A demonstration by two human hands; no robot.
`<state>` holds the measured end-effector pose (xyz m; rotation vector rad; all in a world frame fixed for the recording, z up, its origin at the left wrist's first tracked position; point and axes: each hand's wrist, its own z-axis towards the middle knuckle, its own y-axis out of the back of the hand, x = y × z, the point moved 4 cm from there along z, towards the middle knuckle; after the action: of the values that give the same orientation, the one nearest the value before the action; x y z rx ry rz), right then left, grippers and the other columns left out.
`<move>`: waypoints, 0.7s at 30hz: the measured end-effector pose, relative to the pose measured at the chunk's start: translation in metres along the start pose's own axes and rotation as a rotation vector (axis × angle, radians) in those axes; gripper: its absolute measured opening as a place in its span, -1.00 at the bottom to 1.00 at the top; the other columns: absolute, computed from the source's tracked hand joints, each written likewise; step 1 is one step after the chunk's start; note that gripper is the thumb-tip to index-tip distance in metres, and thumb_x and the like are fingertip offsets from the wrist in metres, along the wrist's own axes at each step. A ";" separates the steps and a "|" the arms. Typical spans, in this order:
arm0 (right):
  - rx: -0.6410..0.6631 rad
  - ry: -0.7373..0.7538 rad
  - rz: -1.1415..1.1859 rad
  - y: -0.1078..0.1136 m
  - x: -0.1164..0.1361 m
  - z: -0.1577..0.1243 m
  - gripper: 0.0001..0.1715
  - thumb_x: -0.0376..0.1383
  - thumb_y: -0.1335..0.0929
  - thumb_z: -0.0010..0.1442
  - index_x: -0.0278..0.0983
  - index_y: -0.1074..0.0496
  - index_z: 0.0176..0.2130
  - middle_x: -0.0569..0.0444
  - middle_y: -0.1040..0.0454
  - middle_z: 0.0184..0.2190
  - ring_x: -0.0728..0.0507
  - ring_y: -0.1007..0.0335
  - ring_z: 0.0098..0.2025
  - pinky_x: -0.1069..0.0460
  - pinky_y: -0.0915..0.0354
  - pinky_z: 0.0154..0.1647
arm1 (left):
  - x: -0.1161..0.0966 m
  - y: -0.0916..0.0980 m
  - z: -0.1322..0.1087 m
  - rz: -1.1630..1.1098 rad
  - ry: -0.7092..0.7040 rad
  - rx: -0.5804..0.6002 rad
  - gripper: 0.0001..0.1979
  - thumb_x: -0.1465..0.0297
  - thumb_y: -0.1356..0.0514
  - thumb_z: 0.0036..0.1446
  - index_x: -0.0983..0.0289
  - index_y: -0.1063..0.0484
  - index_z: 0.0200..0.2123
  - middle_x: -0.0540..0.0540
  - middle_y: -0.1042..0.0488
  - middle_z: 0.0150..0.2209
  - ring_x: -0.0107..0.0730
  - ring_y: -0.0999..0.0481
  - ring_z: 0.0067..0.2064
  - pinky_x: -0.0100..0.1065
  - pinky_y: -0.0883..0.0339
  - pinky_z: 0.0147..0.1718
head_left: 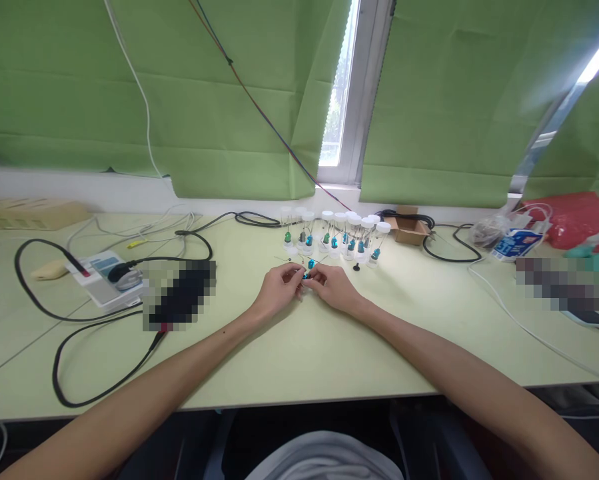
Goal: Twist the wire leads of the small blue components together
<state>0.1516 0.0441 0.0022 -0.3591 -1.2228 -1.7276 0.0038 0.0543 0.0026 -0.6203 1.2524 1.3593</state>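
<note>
My left hand (pixel 282 282) and my right hand (pixel 333 287) meet over the table, fingers closed in a pinch. Between their fingertips is a tiny blue-and-black part (pixel 306 275), mostly covered by the fingers, so its exact kind is unclear. Just beyond lies a second small blue part (pixel 312 264) with thin wire-like leads spreading to the sides. Behind the hands stands a group of clear vials with white caps (pixel 383 228), holding blue or green pieces with thin stems. A small black piece (pixel 356 267) rests on the table in front of the vials.
Left of me are a white power strip (pixel 102 283), a black cable (pixel 59 393) and a blurred dark object (pixel 179 297). An open cardboard box (pixel 410 230) stands behind the vials' right side. Further right are a red bag (pixel 574 217) and a phone (pixel 586 318).
</note>
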 end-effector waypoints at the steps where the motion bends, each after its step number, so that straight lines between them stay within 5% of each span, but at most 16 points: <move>1: -0.005 0.007 -0.016 0.001 0.000 0.000 -0.80 -0.17 -0.36 0.19 -0.27 -0.43 -0.33 0.10 -0.48 -0.49 -0.04 -0.33 -0.46 0.05 -0.24 -0.37 | 0.000 0.001 0.000 0.016 -0.004 -0.006 -0.69 0.13 -0.15 0.13 0.26 -0.48 -0.30 0.04 -0.49 -0.48 -0.38 -0.45 -0.54 -0.35 -0.33 -0.46; 9: -0.136 0.033 -0.123 0.017 -0.004 0.005 -0.74 -0.20 -0.22 0.30 -0.26 -0.42 -0.29 0.10 -0.45 -0.49 -0.06 -0.31 -0.45 0.04 -0.19 -0.36 | -0.010 0.016 0.005 0.413 -0.231 -0.123 -0.69 0.24 -0.05 0.24 0.25 -0.51 -0.15 0.15 -0.54 -0.23 -0.33 -0.48 -0.36 -0.35 -0.32 -0.34; 15: -0.202 0.002 -0.177 0.031 -0.019 0.011 -0.78 -0.25 -0.22 0.28 -0.26 -0.39 -0.32 0.07 -0.46 -0.44 -0.07 -0.31 -0.44 0.03 -0.20 -0.34 | -0.003 0.019 0.011 0.652 -0.342 -0.028 -0.69 0.33 0.00 0.27 0.24 -0.52 -0.12 0.18 -0.50 -0.27 -0.24 -0.46 -0.29 -0.30 -0.29 -0.27; 21: -0.137 0.018 -0.259 0.029 -0.024 0.011 -0.85 -0.31 -0.26 0.25 -0.26 -0.41 -0.31 0.03 -0.46 -0.38 -0.09 -0.32 -0.37 0.02 -0.21 -0.32 | 0.007 0.018 0.017 0.669 -0.340 0.059 -0.67 0.37 0.00 0.24 0.22 -0.55 -0.12 0.20 -0.50 -0.27 -0.19 -0.47 -0.26 -0.26 -0.29 -0.24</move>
<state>0.1841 0.0650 0.0077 -0.2747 -1.1814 -2.0388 -0.0096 0.0757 0.0070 0.1013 1.2576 1.8675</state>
